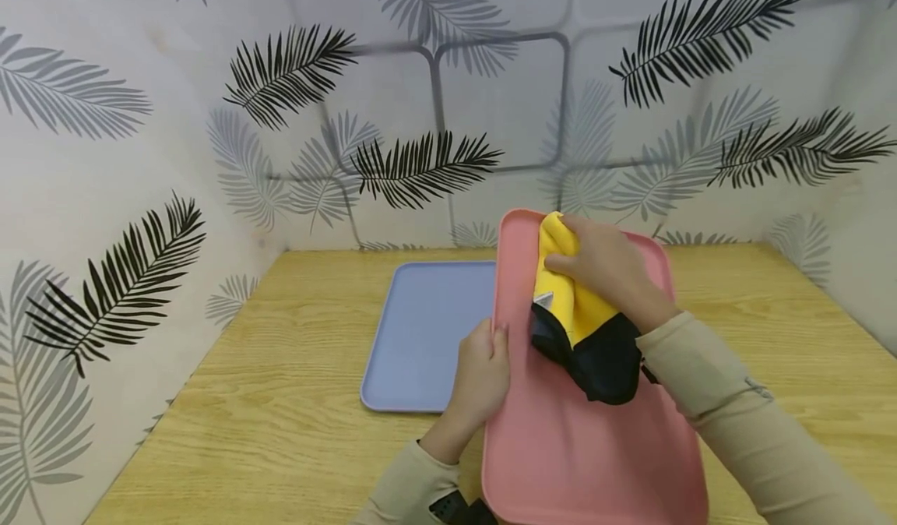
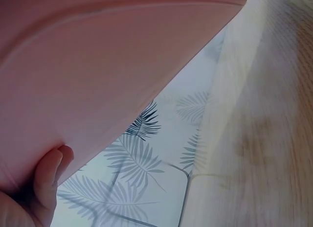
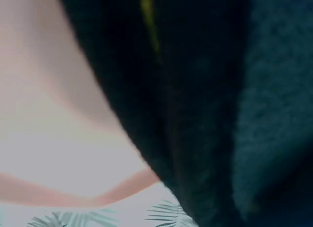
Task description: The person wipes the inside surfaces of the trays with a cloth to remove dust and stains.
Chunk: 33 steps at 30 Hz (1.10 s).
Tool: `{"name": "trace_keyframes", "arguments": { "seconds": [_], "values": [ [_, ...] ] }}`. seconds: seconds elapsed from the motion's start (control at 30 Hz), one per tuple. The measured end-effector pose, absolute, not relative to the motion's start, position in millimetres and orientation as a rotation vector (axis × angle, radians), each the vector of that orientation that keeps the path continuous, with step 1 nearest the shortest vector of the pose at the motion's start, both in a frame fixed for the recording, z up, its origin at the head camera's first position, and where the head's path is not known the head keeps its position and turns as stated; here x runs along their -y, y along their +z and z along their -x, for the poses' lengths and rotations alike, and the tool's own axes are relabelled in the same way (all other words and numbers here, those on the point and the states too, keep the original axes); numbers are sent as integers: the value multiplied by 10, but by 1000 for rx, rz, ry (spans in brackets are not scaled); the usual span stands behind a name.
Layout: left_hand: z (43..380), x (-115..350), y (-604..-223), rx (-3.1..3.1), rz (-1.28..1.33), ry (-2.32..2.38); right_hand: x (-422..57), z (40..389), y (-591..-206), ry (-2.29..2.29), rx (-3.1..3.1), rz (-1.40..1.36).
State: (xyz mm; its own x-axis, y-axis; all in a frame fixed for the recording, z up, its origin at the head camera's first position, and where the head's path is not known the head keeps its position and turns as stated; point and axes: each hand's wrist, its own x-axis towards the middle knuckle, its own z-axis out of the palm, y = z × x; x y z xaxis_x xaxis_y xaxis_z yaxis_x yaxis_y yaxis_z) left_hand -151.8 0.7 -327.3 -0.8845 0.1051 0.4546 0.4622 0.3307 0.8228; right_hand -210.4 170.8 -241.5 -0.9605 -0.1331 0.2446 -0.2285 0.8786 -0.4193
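A pink tray (image 1: 582, 455) is held up off the table, tilted toward the head camera. My left hand (image 1: 480, 373) grips its left rim; in the left wrist view, fingers (image 2: 48, 175) curl against the tray's underside (image 2: 98, 70). At the tray's upper part, my right hand (image 1: 608, 264) holds a yellow and black cloth (image 1: 608, 360), pinched at its yellow end between thumb and fingers. The black end hangs down over the tray's inner face, and a small white tag shows on it. Dark cloth (image 3: 195, 119) fills much of the right wrist view, hiding the right fingers there.
A blue tray (image 1: 423, 338) lies flat on the wooden table (image 1: 280, 385), partly covered by the pink tray and left hand. Behind the table rises a wall (image 1: 392, 104) with a leaf pattern.
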Motion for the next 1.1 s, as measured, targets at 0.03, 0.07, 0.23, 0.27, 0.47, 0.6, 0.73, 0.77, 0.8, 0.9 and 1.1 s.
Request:
{"name": "trace_keyframes", "arguments": {
  "seconds": [0.03,0.07,0.23,0.27,0.47,0.6,0.73,0.77,0.8,0.9,1.1],
  "values": [
    [1516,-1,-3266,2284,501,-1581,-1740,2109,-2420,673,2847,-273],
    [1518,3,-3262,2285,494,-1585,-1770,2113,-2425,673,2853,-270],
    [1535,30,-3265,2292,447,-1597,-1898,2142,-2475,607,2899,-210],
    [1542,36,-3270,2293,438,-1598,-1921,2152,-2490,592,2906,-203],
    [1560,86,-3264,2278,417,-1584,-2064,2205,-2583,511,2912,-201],
    [1580,120,-3234,2260,406,-1556,-2175,2224,-2630,430,2905,-154],
    [1590,153,-3220,2254,401,-1572,-2259,2229,-2686,403,2919,-87],
    [1590,159,-3219,2255,404,-1577,-2273,2230,-2699,401,2923,-78],
    [1589,162,-3218,2253,408,-1583,-2283,2230,-2710,396,2928,-71],
    [1588,170,-3221,2249,414,-1588,-2297,2225,-2728,380,2942,-57],
    [1599,182,-3221,2251,422,-1592,-2315,2226,-2727,370,2965,-55]
  ]
}}
